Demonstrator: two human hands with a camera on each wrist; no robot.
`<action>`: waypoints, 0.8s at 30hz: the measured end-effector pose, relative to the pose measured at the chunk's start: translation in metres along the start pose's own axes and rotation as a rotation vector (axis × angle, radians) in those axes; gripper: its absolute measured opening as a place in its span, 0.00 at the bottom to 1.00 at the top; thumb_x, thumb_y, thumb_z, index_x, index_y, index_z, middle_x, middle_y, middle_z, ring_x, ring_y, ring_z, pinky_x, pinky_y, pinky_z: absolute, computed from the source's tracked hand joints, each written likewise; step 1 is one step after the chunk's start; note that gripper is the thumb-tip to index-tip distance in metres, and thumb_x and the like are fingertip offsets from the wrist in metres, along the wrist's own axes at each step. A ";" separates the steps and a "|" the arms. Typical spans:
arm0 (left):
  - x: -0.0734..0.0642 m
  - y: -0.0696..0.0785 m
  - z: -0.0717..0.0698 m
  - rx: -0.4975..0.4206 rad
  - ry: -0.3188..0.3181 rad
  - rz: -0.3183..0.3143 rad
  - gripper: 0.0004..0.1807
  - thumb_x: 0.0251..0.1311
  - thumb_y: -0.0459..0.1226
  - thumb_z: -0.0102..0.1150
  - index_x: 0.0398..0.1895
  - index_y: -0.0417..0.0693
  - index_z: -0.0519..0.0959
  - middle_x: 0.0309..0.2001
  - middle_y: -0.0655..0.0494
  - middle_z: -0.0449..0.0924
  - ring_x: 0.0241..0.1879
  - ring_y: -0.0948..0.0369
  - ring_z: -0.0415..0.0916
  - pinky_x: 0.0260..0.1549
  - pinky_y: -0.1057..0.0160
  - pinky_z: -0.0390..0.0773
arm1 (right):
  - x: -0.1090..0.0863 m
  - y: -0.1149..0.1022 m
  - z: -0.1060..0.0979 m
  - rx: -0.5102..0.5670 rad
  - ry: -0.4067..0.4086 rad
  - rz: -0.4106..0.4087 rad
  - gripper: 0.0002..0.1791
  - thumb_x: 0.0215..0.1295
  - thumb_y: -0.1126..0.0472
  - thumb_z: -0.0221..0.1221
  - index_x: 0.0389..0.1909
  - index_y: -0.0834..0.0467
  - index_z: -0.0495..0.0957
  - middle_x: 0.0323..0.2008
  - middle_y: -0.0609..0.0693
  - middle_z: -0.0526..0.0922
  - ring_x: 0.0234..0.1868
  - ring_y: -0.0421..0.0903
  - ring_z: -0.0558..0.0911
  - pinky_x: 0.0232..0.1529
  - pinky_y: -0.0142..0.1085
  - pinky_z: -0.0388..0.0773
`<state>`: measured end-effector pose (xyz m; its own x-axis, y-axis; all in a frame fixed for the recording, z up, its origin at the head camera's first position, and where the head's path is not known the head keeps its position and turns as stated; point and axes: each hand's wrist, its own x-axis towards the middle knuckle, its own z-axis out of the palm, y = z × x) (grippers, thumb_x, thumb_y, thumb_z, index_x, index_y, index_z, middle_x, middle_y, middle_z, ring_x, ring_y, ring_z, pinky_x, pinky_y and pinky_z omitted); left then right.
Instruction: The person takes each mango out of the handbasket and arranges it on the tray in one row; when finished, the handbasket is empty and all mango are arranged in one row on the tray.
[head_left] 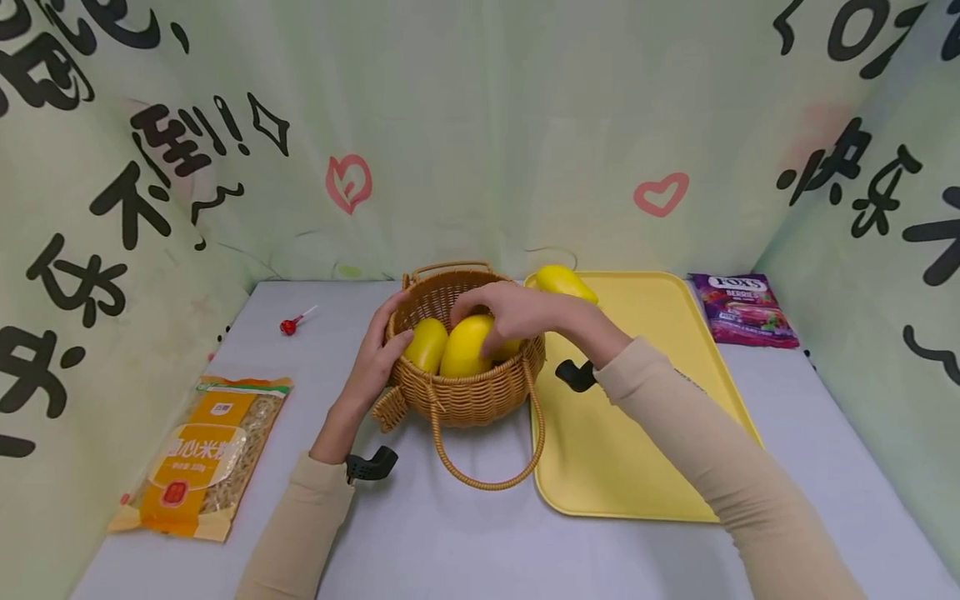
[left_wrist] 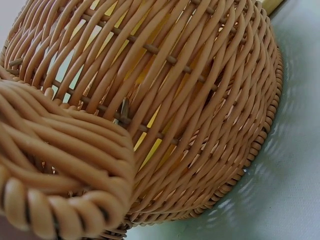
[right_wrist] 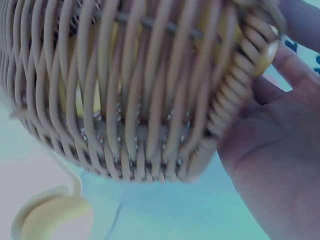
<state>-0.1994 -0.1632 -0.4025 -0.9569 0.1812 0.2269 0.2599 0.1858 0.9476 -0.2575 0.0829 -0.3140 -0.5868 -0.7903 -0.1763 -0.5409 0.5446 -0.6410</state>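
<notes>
A brown wicker basket point(head_left: 480, 398) stands at the middle of the table, its looped handle hanging down in front. Inside it lie yellow mangoes, one mango point(head_left: 425, 346) at the left and another mango point(head_left: 465, 348) beside it. My left hand point(head_left: 372, 354) grips the basket's left rim, thumb over the edge. Reaching in from the right, my right hand point(head_left: 513, 312) has its fingers and thumb curled around the second mango. The left wrist view is filled by woven wicker point(left_wrist: 200, 100); in the right wrist view the palm point(right_wrist: 285, 145) shows beside the rim.
To the right lies a yellow tray point(head_left: 630, 467) with a mango point(head_left: 564, 283) at its back left corner. Behind it on the right is a purple candy bag point(head_left: 742, 310). A red lollipop point(head_left: 288, 326) and an orange packaged food bag point(head_left: 206, 458) lie on the left.
</notes>
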 end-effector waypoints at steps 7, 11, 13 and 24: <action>0.000 0.001 0.000 0.002 -0.002 -0.002 0.34 0.69 0.37 0.46 0.78 0.50 0.54 0.79 0.50 0.48 0.78 0.48 0.48 0.73 0.39 0.54 | -0.014 0.001 -0.014 0.074 0.075 0.006 0.26 0.53 0.67 0.68 0.54 0.49 0.77 0.55 0.45 0.79 0.51 0.47 0.76 0.55 0.41 0.75; -0.004 0.016 0.001 0.007 -0.007 -0.005 0.34 0.69 0.36 0.45 0.78 0.44 0.53 0.79 0.46 0.48 0.77 0.46 0.49 0.73 0.39 0.55 | -0.025 0.001 -0.023 0.106 0.150 0.009 0.26 0.54 0.66 0.68 0.55 0.49 0.77 0.56 0.45 0.78 0.49 0.47 0.76 0.52 0.41 0.76; -0.004 0.017 0.001 0.005 -0.006 -0.004 0.34 0.69 0.36 0.45 0.78 0.45 0.54 0.79 0.46 0.49 0.77 0.47 0.49 0.73 0.40 0.55 | -0.030 0.001 -0.027 0.131 0.189 0.013 0.27 0.53 0.65 0.69 0.56 0.48 0.77 0.55 0.45 0.78 0.49 0.48 0.77 0.51 0.41 0.77; -0.005 0.018 0.002 0.006 0.002 -0.005 0.33 0.69 0.36 0.45 0.78 0.45 0.54 0.78 0.46 0.49 0.77 0.48 0.49 0.73 0.40 0.55 | -0.047 0.017 -0.040 0.149 0.387 0.008 0.29 0.54 0.64 0.70 0.58 0.52 0.76 0.56 0.49 0.79 0.51 0.48 0.79 0.54 0.43 0.76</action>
<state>-0.1895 -0.1587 -0.3866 -0.9585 0.1787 0.2221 0.2555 0.1925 0.9475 -0.2633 0.1408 -0.2871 -0.7890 -0.6072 0.0939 -0.4589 0.4808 -0.7472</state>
